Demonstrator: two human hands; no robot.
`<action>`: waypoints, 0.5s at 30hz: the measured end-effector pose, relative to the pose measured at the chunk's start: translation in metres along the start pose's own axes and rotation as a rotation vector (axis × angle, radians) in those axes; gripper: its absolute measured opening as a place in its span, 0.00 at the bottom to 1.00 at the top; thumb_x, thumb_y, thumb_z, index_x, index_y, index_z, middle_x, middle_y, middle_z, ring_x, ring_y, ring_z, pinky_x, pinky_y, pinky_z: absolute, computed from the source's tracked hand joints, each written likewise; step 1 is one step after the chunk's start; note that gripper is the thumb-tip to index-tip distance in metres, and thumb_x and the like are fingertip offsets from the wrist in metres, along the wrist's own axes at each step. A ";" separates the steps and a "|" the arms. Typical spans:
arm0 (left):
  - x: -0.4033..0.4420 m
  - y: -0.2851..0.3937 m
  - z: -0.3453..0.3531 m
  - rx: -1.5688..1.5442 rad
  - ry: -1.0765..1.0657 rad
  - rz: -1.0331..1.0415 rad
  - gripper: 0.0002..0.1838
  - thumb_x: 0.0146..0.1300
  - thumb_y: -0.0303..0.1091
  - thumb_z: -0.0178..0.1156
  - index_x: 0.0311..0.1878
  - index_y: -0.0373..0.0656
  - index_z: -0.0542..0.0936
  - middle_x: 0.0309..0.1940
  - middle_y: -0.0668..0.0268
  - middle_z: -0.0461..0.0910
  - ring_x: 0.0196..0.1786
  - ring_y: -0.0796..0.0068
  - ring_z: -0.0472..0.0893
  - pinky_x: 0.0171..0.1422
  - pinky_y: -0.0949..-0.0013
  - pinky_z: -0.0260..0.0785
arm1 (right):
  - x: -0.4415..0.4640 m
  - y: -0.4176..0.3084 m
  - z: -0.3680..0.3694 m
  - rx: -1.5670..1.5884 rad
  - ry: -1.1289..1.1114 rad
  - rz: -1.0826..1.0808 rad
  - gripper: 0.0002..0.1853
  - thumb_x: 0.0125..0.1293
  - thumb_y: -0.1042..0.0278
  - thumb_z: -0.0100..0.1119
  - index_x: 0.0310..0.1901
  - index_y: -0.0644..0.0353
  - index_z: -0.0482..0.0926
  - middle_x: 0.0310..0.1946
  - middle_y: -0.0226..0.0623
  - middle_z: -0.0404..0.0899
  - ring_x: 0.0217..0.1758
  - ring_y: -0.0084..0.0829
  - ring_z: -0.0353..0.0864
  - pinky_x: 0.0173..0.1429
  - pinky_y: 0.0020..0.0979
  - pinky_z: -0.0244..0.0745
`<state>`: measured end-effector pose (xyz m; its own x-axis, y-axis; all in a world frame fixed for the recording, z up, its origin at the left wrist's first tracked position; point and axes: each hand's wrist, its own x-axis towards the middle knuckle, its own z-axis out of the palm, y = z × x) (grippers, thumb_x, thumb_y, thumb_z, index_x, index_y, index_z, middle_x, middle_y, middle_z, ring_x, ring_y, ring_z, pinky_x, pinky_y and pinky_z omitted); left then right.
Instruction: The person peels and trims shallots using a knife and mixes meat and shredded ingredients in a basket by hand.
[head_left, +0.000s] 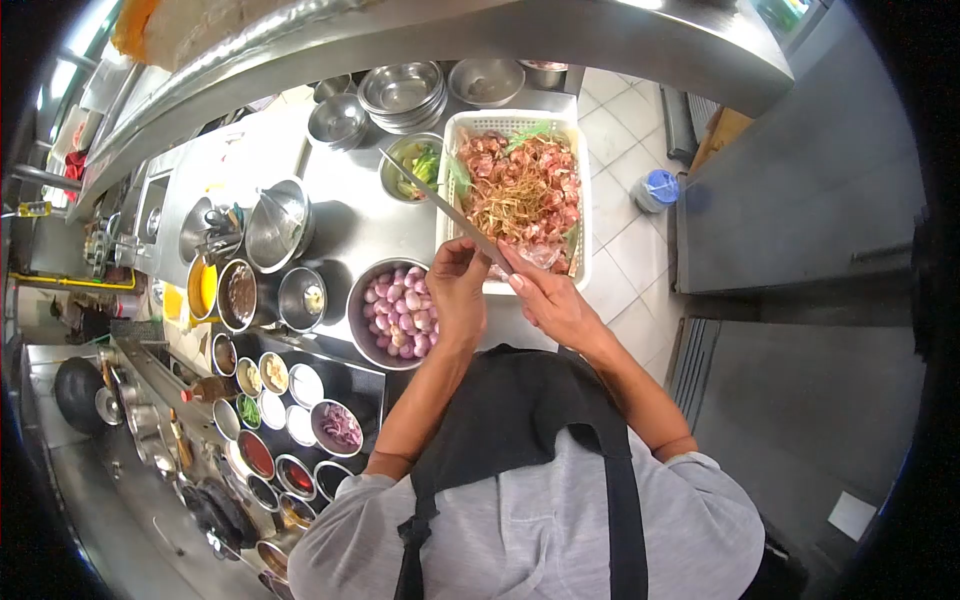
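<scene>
My right hand [548,302] grips a knife [450,212], its long blade angled up and to the left. Close beside it, my left hand [460,295] has its fingers pinched near the blade; whatever they hold is too small or hidden to name. Peeled purple shallots [398,312] fill a metal bowl [352,325] just left of my left hand. Beyond both hands stands a white plastic basket [586,200], heaped with reddish-brown peelings [515,185] that look like onion skins and dry roots. A smaller bowl with green vegetable pieces [418,165] sits near the knife's tip.
Stacked metal bowls [400,90] line the counter's far side under a steel shelf [480,40]. To the left are a strainer [277,225], a bowl of sliced purple onion [338,427] and several sauce containers [256,453]. A blue-lidded tub [657,190] stands on the tiled floor at right.
</scene>
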<state>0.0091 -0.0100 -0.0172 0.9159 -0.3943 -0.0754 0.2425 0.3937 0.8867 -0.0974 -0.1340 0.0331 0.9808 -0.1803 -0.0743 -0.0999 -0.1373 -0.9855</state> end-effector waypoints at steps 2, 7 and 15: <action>0.000 0.000 0.000 0.016 0.030 0.007 0.09 0.66 0.20 0.66 0.49 0.34 0.80 0.42 0.65 0.85 0.43 0.81 0.82 0.49 0.76 0.75 | 0.004 0.008 0.003 0.045 0.000 0.014 0.29 0.81 0.54 0.46 0.78 0.54 0.62 0.22 0.23 0.65 0.23 0.17 0.66 0.29 0.24 0.66; -0.004 0.000 0.005 0.073 0.075 0.041 0.09 0.66 0.21 0.67 0.48 0.34 0.80 0.41 0.66 0.84 0.42 0.82 0.81 0.49 0.76 0.75 | 0.005 0.000 0.006 0.039 -0.005 0.103 0.30 0.81 0.52 0.47 0.79 0.54 0.61 0.21 0.23 0.65 0.22 0.17 0.66 0.27 0.24 0.65; -0.015 0.010 0.013 0.343 0.160 0.061 0.09 0.67 0.22 0.66 0.49 0.34 0.80 0.42 0.65 0.84 0.42 0.82 0.82 0.48 0.77 0.76 | 0.001 -0.017 0.005 0.130 -0.012 0.245 0.34 0.81 0.47 0.46 0.80 0.53 0.55 0.20 0.26 0.67 0.21 0.17 0.66 0.22 0.22 0.63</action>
<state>-0.0063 -0.0113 -0.0013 0.9703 -0.2332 -0.0640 0.0896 0.1008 0.9909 -0.0935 -0.1269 0.0490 0.9321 -0.1813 -0.3136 -0.3125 0.0353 -0.9493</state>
